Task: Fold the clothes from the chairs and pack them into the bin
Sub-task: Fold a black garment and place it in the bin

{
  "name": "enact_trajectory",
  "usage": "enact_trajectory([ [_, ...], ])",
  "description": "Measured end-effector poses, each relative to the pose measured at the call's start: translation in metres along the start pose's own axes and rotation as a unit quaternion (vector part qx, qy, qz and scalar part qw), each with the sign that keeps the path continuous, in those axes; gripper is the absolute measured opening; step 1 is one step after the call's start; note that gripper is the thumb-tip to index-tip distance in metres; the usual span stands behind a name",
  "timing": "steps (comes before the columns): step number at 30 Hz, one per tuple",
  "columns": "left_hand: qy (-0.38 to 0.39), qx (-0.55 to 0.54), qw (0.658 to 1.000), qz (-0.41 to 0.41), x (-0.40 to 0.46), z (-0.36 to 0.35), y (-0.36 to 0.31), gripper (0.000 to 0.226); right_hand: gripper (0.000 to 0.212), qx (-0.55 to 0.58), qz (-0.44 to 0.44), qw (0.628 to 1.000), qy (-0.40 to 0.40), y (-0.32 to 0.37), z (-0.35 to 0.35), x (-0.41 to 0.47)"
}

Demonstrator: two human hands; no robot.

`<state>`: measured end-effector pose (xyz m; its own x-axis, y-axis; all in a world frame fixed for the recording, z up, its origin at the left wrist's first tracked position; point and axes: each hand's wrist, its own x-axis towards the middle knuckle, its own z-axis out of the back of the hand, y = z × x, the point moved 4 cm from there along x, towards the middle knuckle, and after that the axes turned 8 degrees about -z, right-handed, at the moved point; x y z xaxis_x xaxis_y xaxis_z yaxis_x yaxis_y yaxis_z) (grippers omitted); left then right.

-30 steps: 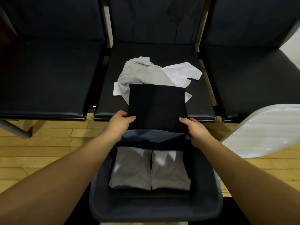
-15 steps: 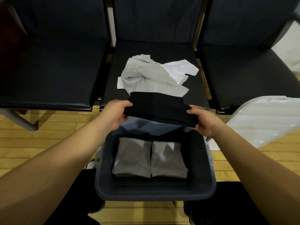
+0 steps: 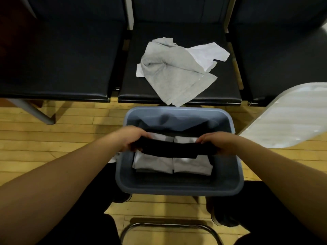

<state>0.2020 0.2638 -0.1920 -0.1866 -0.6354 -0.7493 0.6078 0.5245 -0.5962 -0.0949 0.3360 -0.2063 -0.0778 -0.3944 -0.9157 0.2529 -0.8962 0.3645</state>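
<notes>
Head camera view, looking down at a folded black garment [image 3: 170,150] held flat across the open top of a blue-grey plastic bin [image 3: 178,189]. The left hand [image 3: 131,138] grips the garment's left end, fingers curled under the cloth and thumb on top. The right hand [image 3: 215,143] grips the right end the same way. The garment stretches between the two hands as a dark band, above the contents of the bin and not yet resting on them.

Inside the bin, two folded light-grey garments [image 3: 172,163] lie side by side, touching along a centre line, on top of darker folded cloth. More dark fabric shows against the far inner wall of the bin.

The bin stands on a wooden plank floor [image 3: 62,138], just in front of a row of three dark padded chairs. On the seat of the middle chair [image 3: 177,41] lies an unfolded heap: a grey garment [image 3: 168,75] crumpled on top of a white garment [image 3: 207,55], with one grey corner hanging over the seat's front edge toward the bin. The left chair [image 3: 58,59] and the right chair [image 3: 283,50] are dark-seated.

A white rounded tabletop [image 3: 290,117] enters from the right edge, near the bin. At the bottom, a curved chrome tube [image 3: 169,227] sits on the floor between the person's dark-clothed legs.
</notes>
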Motion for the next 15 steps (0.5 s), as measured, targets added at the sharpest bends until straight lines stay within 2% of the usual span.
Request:
enact_trajectory([
  [3,-0.003,0.043,0.998,0.055,0.013,-0.005,0.020,0.021,0.017,-0.019,-0.043,0.999,0.005,-0.022,-0.026,0.025],
  [6,-0.032,0.059,0.995,0.078,0.033,-0.008,0.035,0.015,0.020,-0.112,0.001,0.994,-0.014,-0.023,-0.040,0.044],
  [9,-0.081,0.098,0.990,0.063,0.054,0.001,0.040,0.023,0.026,-0.169,0.058,0.982,-0.054,-0.005,-0.049,0.057],
  [13,-0.117,0.128,0.985,0.008,0.070,0.012,0.038,0.028,0.025,-0.165,0.101,0.977,-0.092,0.009,-0.062,0.083],
  [15,-0.112,0.143,0.983,0.015,0.080,0.012,0.048,0.030,0.025,-0.153,0.101,0.979,-0.083,0.007,-0.073,0.097],
])
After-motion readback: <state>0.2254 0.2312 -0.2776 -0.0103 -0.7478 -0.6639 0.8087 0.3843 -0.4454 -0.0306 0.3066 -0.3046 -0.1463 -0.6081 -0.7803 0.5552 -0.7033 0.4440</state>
